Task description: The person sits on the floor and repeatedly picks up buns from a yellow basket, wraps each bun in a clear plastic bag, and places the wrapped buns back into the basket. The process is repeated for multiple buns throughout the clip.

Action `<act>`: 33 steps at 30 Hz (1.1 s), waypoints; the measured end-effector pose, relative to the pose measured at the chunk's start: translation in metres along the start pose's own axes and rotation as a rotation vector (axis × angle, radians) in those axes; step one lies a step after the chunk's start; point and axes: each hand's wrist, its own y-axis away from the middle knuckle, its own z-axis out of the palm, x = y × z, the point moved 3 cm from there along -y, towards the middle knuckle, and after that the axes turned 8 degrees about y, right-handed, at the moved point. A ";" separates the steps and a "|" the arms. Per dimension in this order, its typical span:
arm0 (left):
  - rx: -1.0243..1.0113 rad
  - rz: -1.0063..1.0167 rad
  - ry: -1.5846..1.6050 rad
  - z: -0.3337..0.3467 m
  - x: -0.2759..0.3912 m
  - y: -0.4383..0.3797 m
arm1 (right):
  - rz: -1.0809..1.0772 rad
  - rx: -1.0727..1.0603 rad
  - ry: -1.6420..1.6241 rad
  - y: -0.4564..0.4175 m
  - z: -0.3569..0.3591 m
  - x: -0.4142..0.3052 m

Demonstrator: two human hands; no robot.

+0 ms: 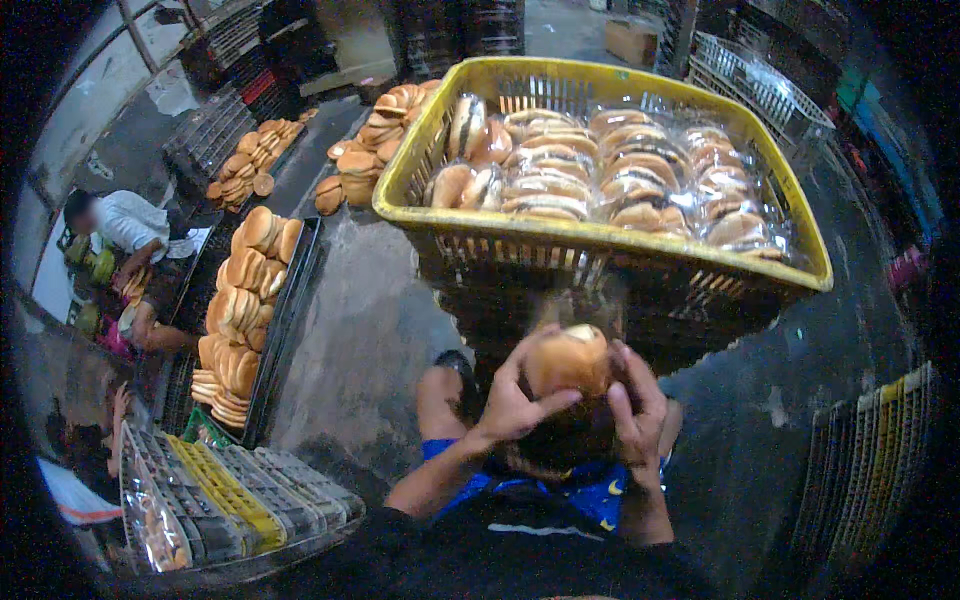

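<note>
A round golden-brown bun (568, 363) is held up in front of my lap. Around its left side my left hand (514, 405) is closed, with the thumb across the lower front. My right hand (639, 409) grips at the bun's right edge with thumb and fingertips. A blurred, see-through shape (585, 311) lies just above the bun; whether it is a plastic bag cannot be made out. Beyond my hands stands a yellow slatted plastic crate (600, 232). Several rows of filled buns (551, 165) in clear wrappers lie in it.
Left of me, stacked bare buns (244, 300) fill a dark tray (289, 307). More bun piles (364, 161) lie farther back. At the far left a person (135, 225) handles buns. Stacked crates stand at lower left (232, 495) and right (862, 457).
</note>
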 end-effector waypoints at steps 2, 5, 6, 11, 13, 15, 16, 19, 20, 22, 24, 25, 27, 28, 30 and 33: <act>-0.090 0.215 -0.103 -0.001 -0.023 0.022 | -0.193 0.172 0.215 0.011 0.000 -0.002; -0.101 -0.083 0.002 -0.010 -0.055 0.053 | -0.069 0.148 0.220 0.015 -0.005 -0.001; -0.089 -0.099 0.145 -0.011 -0.056 0.052 | 0.056 0.139 0.180 0.015 -0.011 0.003; -0.260 -0.235 0.686 -0.010 -0.035 0.022 | 0.043 -0.221 -0.776 0.015 0.008 0.011; -0.391 -0.353 0.601 -0.016 -0.020 0.024 | 0.377 -0.319 -1.087 0.011 0.017 0.010; -0.397 -0.295 0.379 -0.011 -0.013 0.024 | 0.633 -0.448 -1.060 0.011 0.020 0.014; -0.325 -0.173 0.371 -0.008 -0.014 0.023 | 0.685 -0.440 -0.900 0.007 0.023 0.002; -0.146 0.005 0.425 0.006 -0.015 0.019 | 0.371 -0.300 -0.548 -0.001 0.033 0.031; -0.091 -0.068 0.487 0.010 -0.010 0.018 | 0.368 -0.263 -0.481 -0.002 0.031 0.035; -0.029 -0.128 0.453 0.004 -0.006 0.019 | 0.227 -0.126 -0.389 -0.004 0.033 0.023; -0.043 -0.116 0.291 -0.008 -0.011 0.019 | 0.009 0.001 -0.299 0.000 0.033 0.011; -0.051 -0.114 0.212 -0.010 -0.011 0.018 | -0.078 0.017 -0.244 0.001 0.032 0.007; 0.005 -0.110 0.234 -0.008 -0.010 0.018 | -0.168 -0.155 -0.105 -0.003 0.026 0.009; 0.046 -0.137 0.300 -0.007 -0.018 0.015 | -0.045 -0.240 -0.265 -0.005 0.028 0.015; -0.008 -0.196 0.339 -0.010 -0.029 0.011 | 0.161 -0.207 -0.407 0.000 0.028 0.003; 0.011 -0.238 0.177 -0.003 -0.028 0.007 | 0.180 -0.180 -0.395 0.000 0.027 0.005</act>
